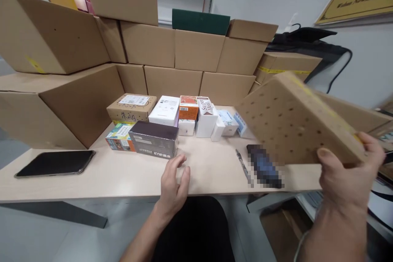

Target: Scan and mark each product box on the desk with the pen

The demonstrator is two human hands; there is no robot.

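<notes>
My right hand (346,172) grips a brown cardboard box (282,118) by its near right edge, thumb on the dotted face and fingers on the yellow-taped side. The box is tilted and held above the right part of the table. Over the table's front edge hovers my left hand (175,180), fingers apart and loosely curled, with nothing in it. Closest to it is a dark purple box (155,139) lying on the table. A pen (243,166) and a dark pixelated item (264,166) lie below the held box.
Small packages stand mid-table: a labelled brown box (132,108), a colourful box (120,136), a white box (165,109), an orange box (188,107). A black phone (55,163) lies at left. Stacked cardboard boxes (172,82) wall the back and left.
</notes>
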